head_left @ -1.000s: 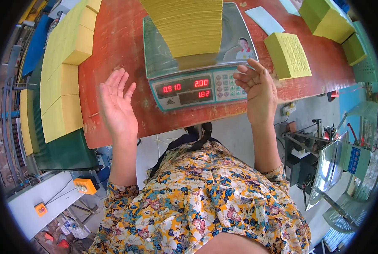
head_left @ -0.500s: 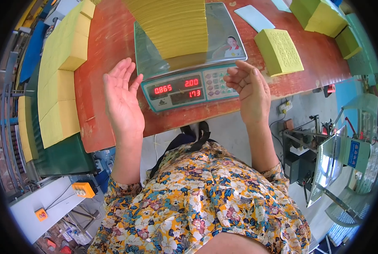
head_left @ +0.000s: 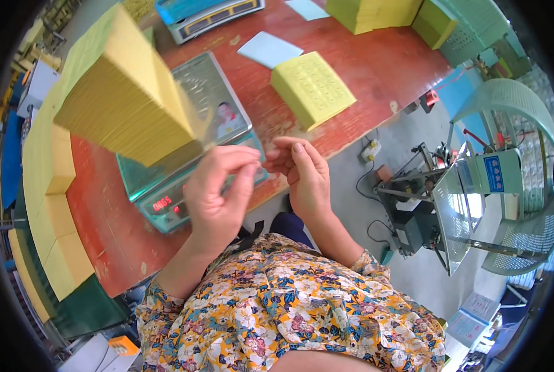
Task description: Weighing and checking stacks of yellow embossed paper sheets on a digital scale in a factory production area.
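Observation:
A tall stack of yellow paper sheets (head_left: 131, 102) stands on the metal tray of a teal weighing scale (head_left: 210, 77), whose red display is lit and partly hidden behind my left hand. My left hand (head_left: 218, 195) hovers over the front of the scale, fingers bent to the right and thumb close beneath them, with nothing visible in it. Beside it, my right hand (head_left: 307, 183) is held by the scale's right front corner, loosely curled and empty. The fingertips of both hands come close together. To the right of the scale sits a smaller block of yellow paper (head_left: 314, 90) with an embossed pattern.
Pale blue sheets (head_left: 269, 49) lie on the worn red table (head_left: 103, 232). Yellow paper blocks (head_left: 48, 211) line its left edge, and more blocks (head_left: 373, 13) stand at the far right. A second blue scale (head_left: 218, 18) is behind. On the right stands a machine with a clear guard (head_left: 458, 211).
My view has swung to the right, so the scale and stack appear farther left. My hands have come from wide apart to near each other, and the left fingers have bent inward.

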Tool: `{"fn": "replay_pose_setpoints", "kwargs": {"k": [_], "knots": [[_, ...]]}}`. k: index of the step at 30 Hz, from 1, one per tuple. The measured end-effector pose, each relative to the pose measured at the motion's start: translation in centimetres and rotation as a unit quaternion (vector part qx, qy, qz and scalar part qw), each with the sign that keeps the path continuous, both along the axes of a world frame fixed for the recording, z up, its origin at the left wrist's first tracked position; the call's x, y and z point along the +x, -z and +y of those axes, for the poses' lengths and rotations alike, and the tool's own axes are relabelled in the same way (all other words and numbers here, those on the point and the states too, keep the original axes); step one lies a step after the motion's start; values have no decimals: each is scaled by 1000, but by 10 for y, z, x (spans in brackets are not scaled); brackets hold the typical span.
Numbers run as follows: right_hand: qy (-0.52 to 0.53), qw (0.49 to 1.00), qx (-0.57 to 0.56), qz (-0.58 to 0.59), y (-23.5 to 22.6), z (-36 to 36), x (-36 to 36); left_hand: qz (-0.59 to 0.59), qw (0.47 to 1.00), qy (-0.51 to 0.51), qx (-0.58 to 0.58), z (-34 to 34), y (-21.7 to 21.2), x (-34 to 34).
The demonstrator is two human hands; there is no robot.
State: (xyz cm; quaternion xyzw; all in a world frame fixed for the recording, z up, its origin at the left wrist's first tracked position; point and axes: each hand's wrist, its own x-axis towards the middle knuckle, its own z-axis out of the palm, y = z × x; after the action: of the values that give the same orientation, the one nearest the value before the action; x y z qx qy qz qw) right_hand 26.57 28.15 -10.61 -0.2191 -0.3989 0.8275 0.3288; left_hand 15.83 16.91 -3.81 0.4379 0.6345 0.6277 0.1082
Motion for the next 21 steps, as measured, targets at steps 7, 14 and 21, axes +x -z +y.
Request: {"fn": "replay_pose_setpoints", "kwargs": {"k": [7,14,21], "knots": [[25,999,2,-35,-4,18,31,276,959,-3,-57,71,24,-12],[1,999,-25,-48,-5,69,58,355,896,-50,-260,111,29,-24],[-42,997,-41,-50,0,90,59,377,884,-68,-266,113,33,-19]]}}
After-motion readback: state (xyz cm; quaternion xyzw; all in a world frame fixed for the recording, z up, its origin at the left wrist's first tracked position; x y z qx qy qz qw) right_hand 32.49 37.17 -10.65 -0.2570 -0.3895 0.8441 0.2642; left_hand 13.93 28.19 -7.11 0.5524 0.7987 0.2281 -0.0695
